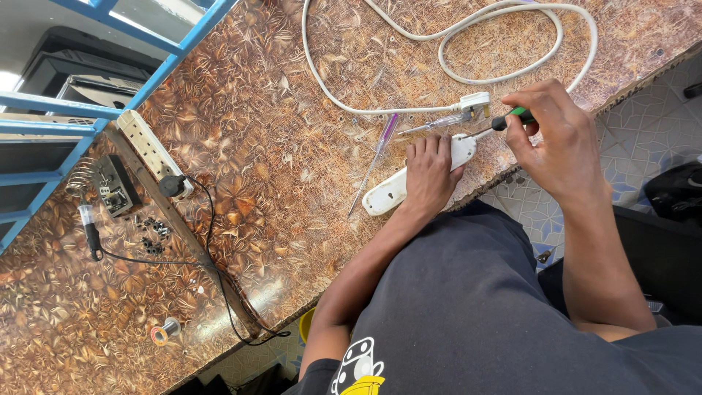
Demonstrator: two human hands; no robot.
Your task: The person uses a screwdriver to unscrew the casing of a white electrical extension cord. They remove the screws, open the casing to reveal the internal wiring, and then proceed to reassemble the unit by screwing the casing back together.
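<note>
My left hand [430, 172] presses flat on a white power strip casing [388, 193] lying at the table's near edge. My right hand [557, 140] grips a green-handled screwdriver [512, 118], its metal tip touching the casing's right end. A white cable [380, 110] with a white plug [475, 102] lies looped just beyond the casing. A purple clear-handled screwdriver [377, 153] and a second clear tester screwdriver [439, 123] rest on the table beside the casing.
A brown patterned table [278, 146] carries another white power strip [150, 146] with a black plug [172, 186], a soldering iron [91, 232], its stand [110, 186], loose screws [152, 238] and a solder spool [164, 332]. Blue metal frame [117, 110] stands at left. Tiled floor [651, 124] at right.
</note>
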